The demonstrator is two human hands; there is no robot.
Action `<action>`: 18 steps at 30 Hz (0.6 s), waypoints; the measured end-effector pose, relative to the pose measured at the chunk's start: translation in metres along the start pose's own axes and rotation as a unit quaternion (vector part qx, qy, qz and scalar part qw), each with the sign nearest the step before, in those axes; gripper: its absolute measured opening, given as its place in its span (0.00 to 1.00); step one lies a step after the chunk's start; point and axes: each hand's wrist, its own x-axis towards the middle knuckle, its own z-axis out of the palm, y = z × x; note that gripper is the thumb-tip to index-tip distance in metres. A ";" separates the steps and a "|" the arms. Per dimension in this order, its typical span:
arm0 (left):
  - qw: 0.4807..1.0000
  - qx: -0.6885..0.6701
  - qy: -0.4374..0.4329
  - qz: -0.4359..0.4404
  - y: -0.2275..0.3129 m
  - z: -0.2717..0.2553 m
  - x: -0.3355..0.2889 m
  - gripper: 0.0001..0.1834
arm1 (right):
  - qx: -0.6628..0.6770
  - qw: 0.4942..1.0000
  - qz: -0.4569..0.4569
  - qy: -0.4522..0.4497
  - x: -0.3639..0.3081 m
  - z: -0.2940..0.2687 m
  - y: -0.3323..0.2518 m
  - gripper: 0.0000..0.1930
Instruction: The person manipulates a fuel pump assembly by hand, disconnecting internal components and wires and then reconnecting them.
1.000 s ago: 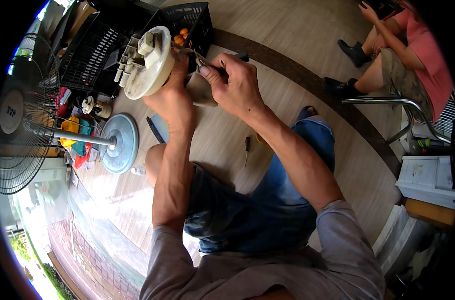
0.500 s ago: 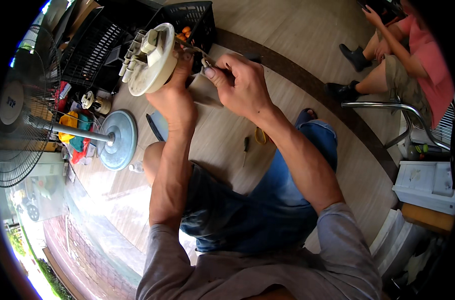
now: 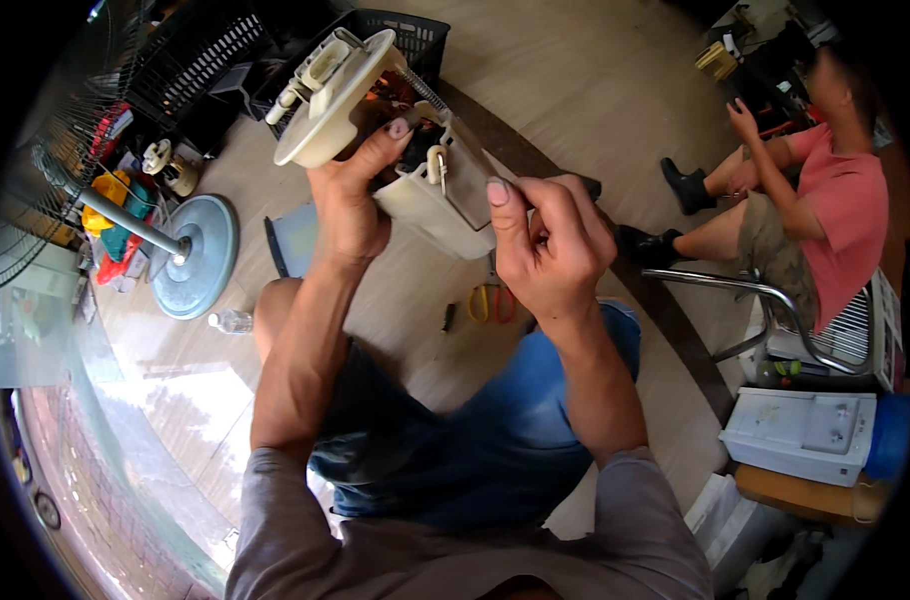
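Grips a tilted, off-white plastic assembly (image 3: 435,212) in the left hand (image 3: 350,205). Presses thumb to curled forefinger on the right hand (image 3: 555,235), close by; cannot tell whether pinching anything. Has a black basket (image 3: 420,42) beyond the left hand.

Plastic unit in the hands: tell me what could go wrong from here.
The plastic unit is held up off the floor; if the left hand slips, it might drop. The spring beside its round lid is exposed and could snag or bend. A tool with looped handles lies on the floor and might get struck too.
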 end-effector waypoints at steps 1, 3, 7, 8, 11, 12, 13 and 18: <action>1.000 -0.009 -0.013 -0.015 0.007 0.001 -0.003 0.25 | 0.008 1.000 -0.006 0.026 -0.002 -0.001 0.002 0.08; 0.999 0.016 -0.029 -0.005 0.002 -0.003 -0.003 0.25 | 0.009 0.998 -0.015 0.053 -0.003 -0.007 0.003 0.07; 0.997 0.045 -0.051 -0.033 0.006 0.004 -0.008 0.23 | 0.011 1.000 0.001 0.023 -0.007 -0.012 0.004 0.08; 0.998 0.021 -0.055 -0.040 0.008 0.006 -0.008 0.23 | 0.021 0.999 0.033 -0.011 -0.010 -0.009 0.003 0.10; 0.997 -0.002 -0.056 -0.055 0.010 0.002 -0.007 0.22 | 0.027 0.995 0.065 -0.068 -0.008 -0.004 -0.006 0.18; 0.997 -0.003 -0.052 -0.050 0.010 0.000 -0.006 0.22 | 0.027 0.994 0.068 -0.084 -0.007 -0.003 -0.008 0.23; 0.997 -0.020 -0.048 -0.050 0.009 -0.002 -0.005 0.22 | 0.026 0.992 0.071 -0.099 -0.007 -0.003 -0.010 0.28; 0.997 -0.031 -0.049 -0.046 0.005 -0.006 -0.002 0.22 | -0.006 0.980 0.102 -0.169 -0.006 -0.002 -0.021 0.41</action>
